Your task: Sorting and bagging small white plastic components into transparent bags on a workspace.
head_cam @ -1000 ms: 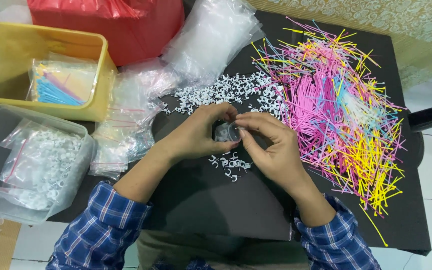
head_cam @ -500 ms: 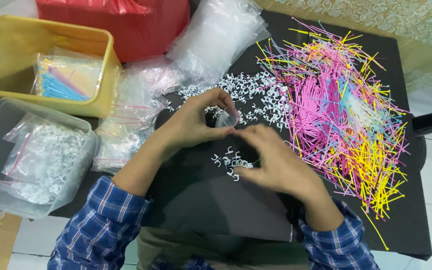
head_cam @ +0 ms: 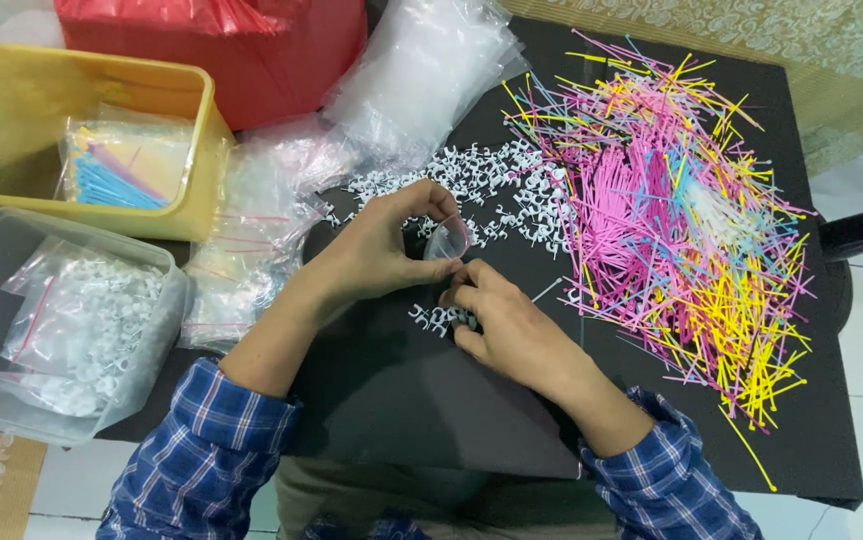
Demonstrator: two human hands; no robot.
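the right hand [head_cam: 511, 325] has dropped from the small clear bag [head_cam: 448, 240] to the white clips [head_cam: 433, 318] on the desk [head_cam: 371, 400], fingers curled over them; the left hand [head_cam: 376, 255] still pinches the bag open.

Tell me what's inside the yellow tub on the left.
The yellow tub holds a clear bag of blue cable ties, with a few pink ones. The bag covers part of the tub's floor, so anything beneath it cannot be seen.

Single head-worn camera, looking steeply down, close over the black table [head_cam: 401, 400]
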